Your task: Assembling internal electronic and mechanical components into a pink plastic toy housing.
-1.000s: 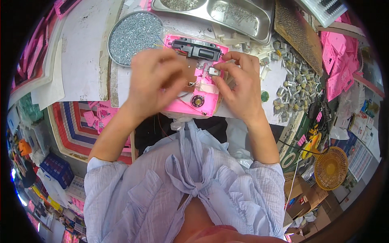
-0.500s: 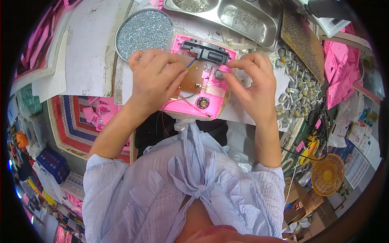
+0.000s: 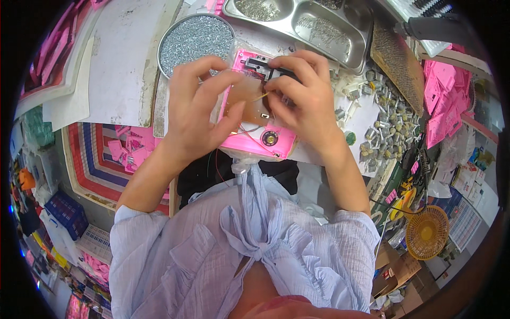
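Observation:
A pink plastic casing (image 3: 245,142) lies in front of me with a brown circuit board (image 3: 248,110) in it. A black plastic mechanism (image 3: 258,66) sits along its far side, and a round metal-centred part (image 3: 270,138) at its near right corner. My right hand (image 3: 308,98) reaches over the casing's right side, its fingertips closed on a thin yellow wire (image 3: 260,97). Over the board's left side, my left hand (image 3: 197,109) has thumb and fingers apart, with nothing visible between them. The right hand hides the casing's right part.
A round tray of small silvery screws (image 3: 196,42) stands at the far left, and a steel compartment tray (image 3: 289,24) behind the casing. Small metal motors (image 3: 380,130) lie heaped at the right. Pink plastic parts (image 3: 443,93) are piled farther right, others (image 3: 139,151) at the left.
My left hand has let go of the wire and spread its fingers. The right hand has moved left from the small grey part to the yellow wire. The casing has shifted slightly right.

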